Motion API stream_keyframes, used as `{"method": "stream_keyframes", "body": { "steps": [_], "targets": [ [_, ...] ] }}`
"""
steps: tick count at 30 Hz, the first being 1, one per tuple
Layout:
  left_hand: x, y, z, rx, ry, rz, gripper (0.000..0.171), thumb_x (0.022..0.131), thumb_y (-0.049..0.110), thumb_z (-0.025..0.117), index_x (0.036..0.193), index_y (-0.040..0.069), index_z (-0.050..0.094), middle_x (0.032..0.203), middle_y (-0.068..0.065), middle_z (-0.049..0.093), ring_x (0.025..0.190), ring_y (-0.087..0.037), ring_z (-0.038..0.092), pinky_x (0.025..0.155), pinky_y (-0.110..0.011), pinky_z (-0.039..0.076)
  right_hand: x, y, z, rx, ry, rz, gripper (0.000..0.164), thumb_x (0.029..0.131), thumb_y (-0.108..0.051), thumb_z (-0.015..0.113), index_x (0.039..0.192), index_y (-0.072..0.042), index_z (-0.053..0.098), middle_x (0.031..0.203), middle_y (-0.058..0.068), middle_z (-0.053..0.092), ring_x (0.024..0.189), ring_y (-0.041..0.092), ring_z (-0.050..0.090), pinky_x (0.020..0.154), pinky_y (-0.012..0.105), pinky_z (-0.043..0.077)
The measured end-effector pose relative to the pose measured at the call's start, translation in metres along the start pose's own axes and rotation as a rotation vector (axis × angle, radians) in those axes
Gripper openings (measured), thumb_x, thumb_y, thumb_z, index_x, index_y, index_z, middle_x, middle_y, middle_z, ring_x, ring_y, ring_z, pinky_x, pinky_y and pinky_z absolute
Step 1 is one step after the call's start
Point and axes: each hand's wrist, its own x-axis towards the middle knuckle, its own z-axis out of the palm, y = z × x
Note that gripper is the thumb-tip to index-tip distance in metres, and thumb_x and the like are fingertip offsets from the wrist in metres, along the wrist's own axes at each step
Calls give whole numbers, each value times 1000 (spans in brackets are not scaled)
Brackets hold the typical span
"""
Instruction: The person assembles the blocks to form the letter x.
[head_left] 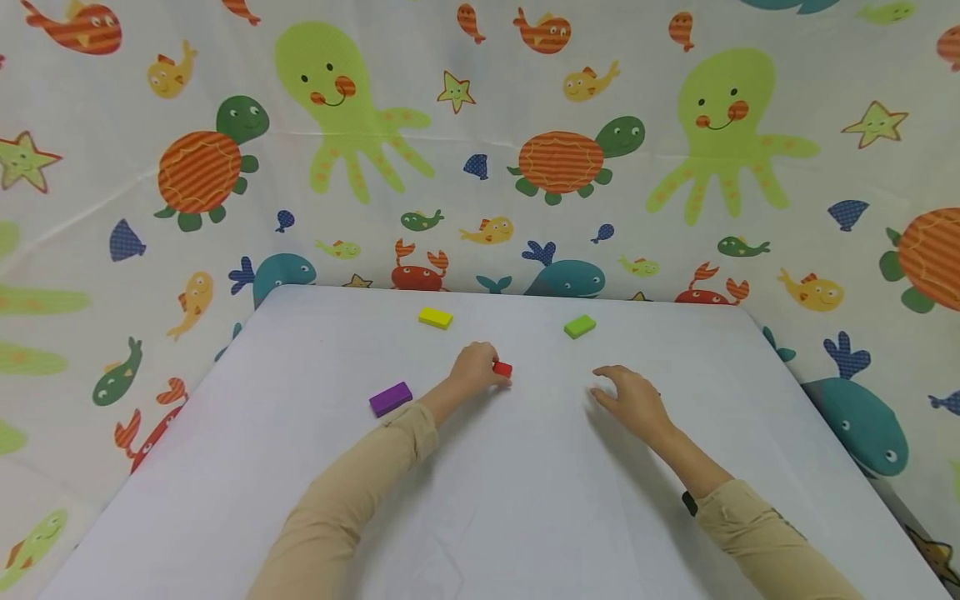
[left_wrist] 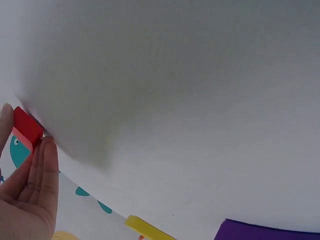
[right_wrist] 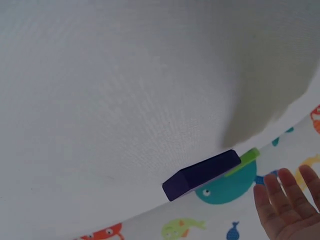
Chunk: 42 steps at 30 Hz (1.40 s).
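Observation:
My left hand (head_left: pixel 474 369) pinches a small red block (head_left: pixel 503 369) between thumb and fingertips, just over or on the table. The left wrist view also shows the red block (left_wrist: pixel 28 126) between the thumb and the long fingers (left_wrist: pixel 49 165). A purple block (head_left: pixel 391 399) lies beside the left forearm. My right hand (head_left: pixel 633 402) has loosely bent fingers, thumb apart, and holds nothing. In the right wrist view a dark blue-purple block (right_wrist: pixel 202 175) lies near that hand; the head view barely shows it behind the hand. A green block (head_left: pixel 580 326) lies beyond.
Toward the back of the white table (head_left: pixel 517 500) lies a yellow block (head_left: pixel 436 317), left of the green one. A curtain (head_left: pixel 480 225) printed with sea animals hangs behind the table and along its sides.

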Motion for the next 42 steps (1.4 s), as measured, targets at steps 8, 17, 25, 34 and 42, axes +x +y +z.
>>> {"method": "stream_keyframes", "body": {
  "steps": [8, 17, 25, 34, 42],
  "targets": [
    [3, -2, -3, 6, -35, 23, 44, 72, 29, 82, 101, 0, 65, 90, -9, 63, 83, -18, 52, 70, -24, 45, 5, -1, 1, -13, -14, 7, 36, 85, -16, 68, 116, 2, 63, 118, 22, 64, 112, 39, 58, 92, 52, 48],
    [0, 2, -1, 42, -37, 68, 40, 72, 29, 82, 93, 0, 65, 83, -7, 63, 77, -17, 51, 65, -22, 42, 3, -3, -1, -12, -19, 17, 35, 85, -15, 68, 115, 3, 62, 118, 23, 63, 113, 39, 57, 92, 53, 48],
    [-2, 3, 0, 76, -31, 57, 42, 72, 30, 82, 95, 0, 64, 84, -8, 63, 77, -17, 52, 67, -23, 44, 3, -3, -1, -17, -42, 16, 36, 86, -16, 67, 115, 3, 62, 118, 24, 63, 113, 40, 57, 92, 53, 48],
    [0, 5, -3, 103, -44, 57, 46, 71, 33, 82, 97, 0, 63, 85, -8, 62, 77, -17, 51, 65, -22, 43, 2, 4, -4, -56, -59, 20, 35, 84, -15, 69, 114, 4, 63, 116, 26, 63, 104, 39, 61, 87, 51, 51],
    [-5, 3, -8, 87, -75, 39, 63, 70, 42, 81, 112, -1, 61, 102, -11, 65, 87, -19, 53, 76, -26, 49, 0, 6, -8, -47, -55, 20, 35, 85, -15, 68, 114, 4, 62, 116, 26, 63, 102, 39, 61, 86, 52, 51]
  ]
}}
